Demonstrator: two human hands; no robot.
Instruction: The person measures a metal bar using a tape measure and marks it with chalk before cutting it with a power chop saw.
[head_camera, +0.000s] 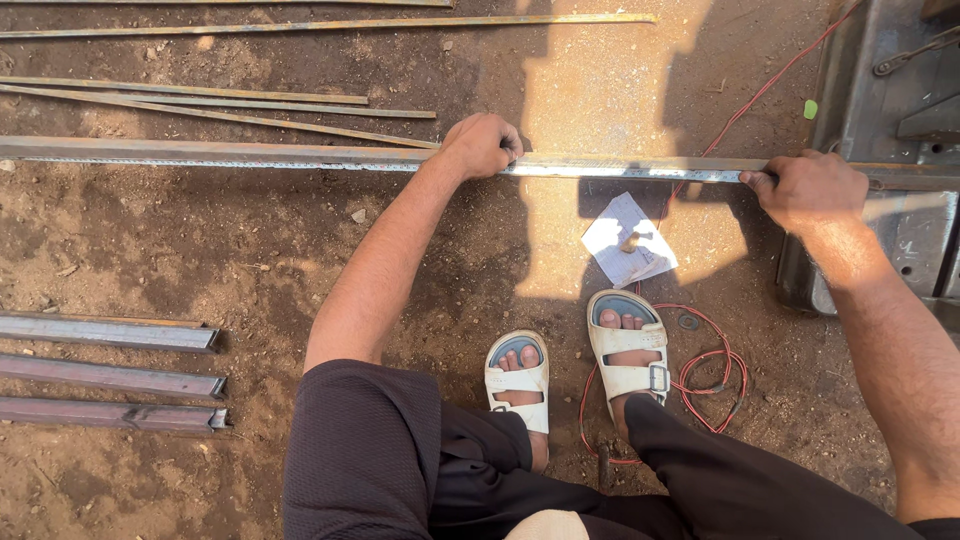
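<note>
A long steel bar (250, 156) runs across the view from the left edge to a grey metal machine (880, 120) at the right. My left hand (482, 145) is closed around the bar near its middle. My right hand (808, 187) grips the same bar farther right, beside the machine. The bar lies level above the dirt ground.
Thin metal strips (200, 98) lie on the dirt beyond the bar. Three short steel sections (110, 375) lie at the left. A folded paper (628, 240) and a red wire (712, 380) lie by my sandalled feet (570, 375).
</note>
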